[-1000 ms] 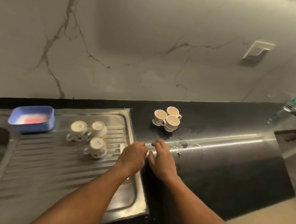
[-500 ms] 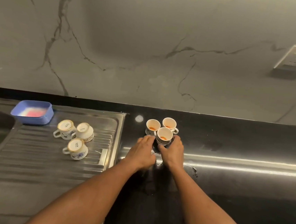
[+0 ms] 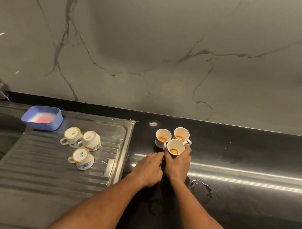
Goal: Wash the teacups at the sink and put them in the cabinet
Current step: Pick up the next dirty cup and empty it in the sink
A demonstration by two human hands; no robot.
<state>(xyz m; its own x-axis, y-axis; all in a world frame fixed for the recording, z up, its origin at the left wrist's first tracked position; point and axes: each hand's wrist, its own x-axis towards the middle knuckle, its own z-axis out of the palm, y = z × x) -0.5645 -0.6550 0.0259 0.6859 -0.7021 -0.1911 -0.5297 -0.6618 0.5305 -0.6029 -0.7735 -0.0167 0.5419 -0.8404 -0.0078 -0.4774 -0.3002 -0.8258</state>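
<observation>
- A black countertop (image 3: pixel 243 160) is recorded under a marble wall (image 3: pixel 153 40), with a steel drainboard (image 3: pixel 30 167) at left.
- Three inverted teacups (image 3: pixel 82 158) are stood on the drainboard.
- Three upright teacups (image 3: pixel 163 135), tea-stained, are clustered on the countertop.
- The front teacup (image 3: pixel 175 147) is gripped by the right hand (image 3: pixel 177 165).
- The left hand (image 3: pixel 147 167) is curled alongside; whether it holds anything cannot be told.

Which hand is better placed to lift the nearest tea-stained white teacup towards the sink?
Right, probably. The right hand has its fingers curled round the nearest white teacup with orange tea dregs. The left hand sits beside its base; whether it grips is unclear.
</observation>
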